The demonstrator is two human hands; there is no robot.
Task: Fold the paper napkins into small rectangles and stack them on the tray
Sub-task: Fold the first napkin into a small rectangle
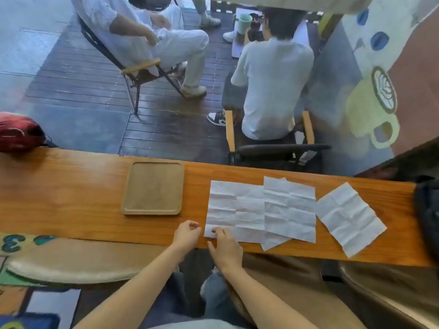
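Three unfolded white paper napkins lie creased on the wooden counter: a left napkin (235, 207), a middle napkin (289, 210) overlapping it, and a right napkin (351, 217) lying askew. A wooden tray (133, 186) with nothing on it sits to their left. My right hand (225, 248) presses its fingertips on the near left corner of the left napkin. Just left of that corner is my left hand (186, 235), fingers curled together at the napkin's edge; whether it pinches the paper I cannot tell.
A red bag (19, 131) rests at the counter's far left end and a dark bag (427, 217) at the right end. Beyond the counter, two people sit on folding chairs on a dark deck. A cushioned seat edge (71, 267) lies below the counter.
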